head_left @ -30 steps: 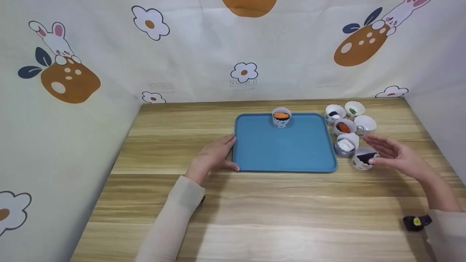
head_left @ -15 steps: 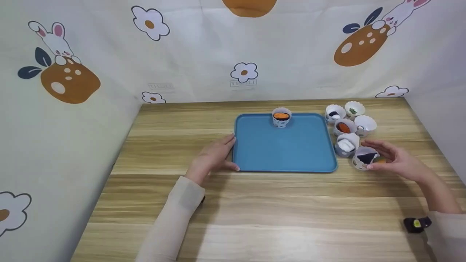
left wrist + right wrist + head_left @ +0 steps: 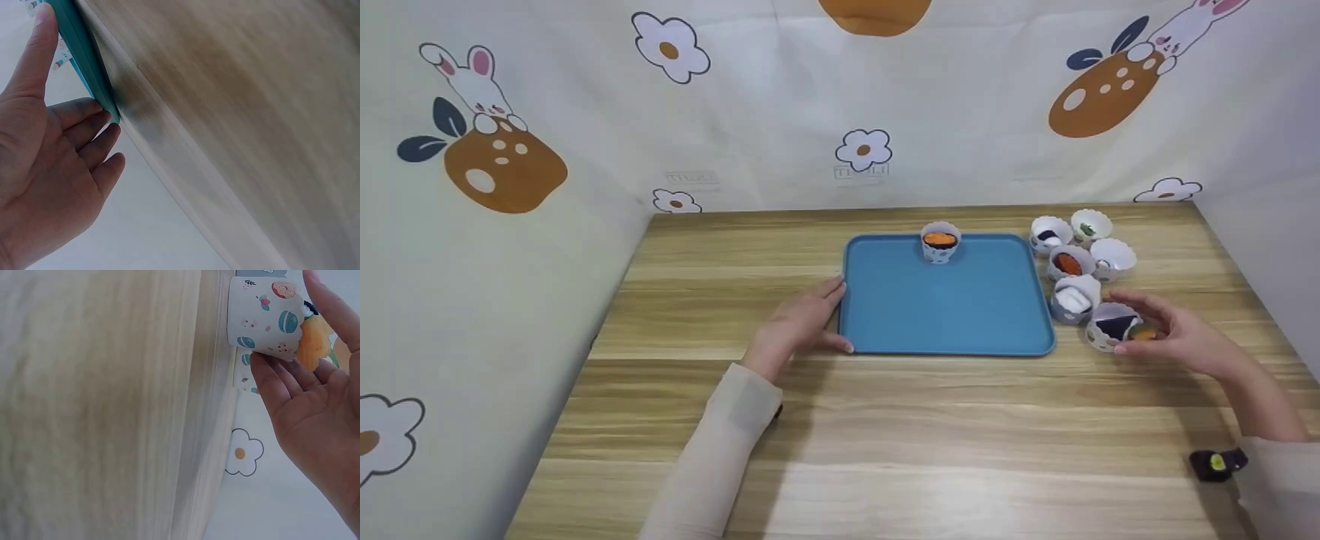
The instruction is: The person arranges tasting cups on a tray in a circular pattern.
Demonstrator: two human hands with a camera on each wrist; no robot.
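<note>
In the head view, my left hand [image 3: 802, 321] rests at the left edge of the blue tray [image 3: 945, 307], thumb at the near corner and fingers farther up the side. The left wrist view shows its fingers loosely bent against the tray edge. My right hand [image 3: 1192, 337] curves round a patterned paper cup [image 3: 1106, 341], thumb on the near side and fingers behind. That cup holds a dark piece [image 3: 1116, 326]. An orange-and-green piece [image 3: 1142, 334] shows between cup and palm; in the right wrist view an orange piece [image 3: 314, 343] sits at the cup's scalloped rim.
A paper cup with an orange-topped piece [image 3: 940, 241] stands at the tray's back edge. Several more cups cluster right of the tray, including one with a white piece [image 3: 1072, 300] and one with a red-orange piece [image 3: 1067, 264]. A printed curtain [image 3: 765, 112] borders the wooden table.
My right hand has come down and closed in round the near cup, its thumb shifting lower and left. The orange-and-green piece has come into view beside it. My left hand stays put.
</note>
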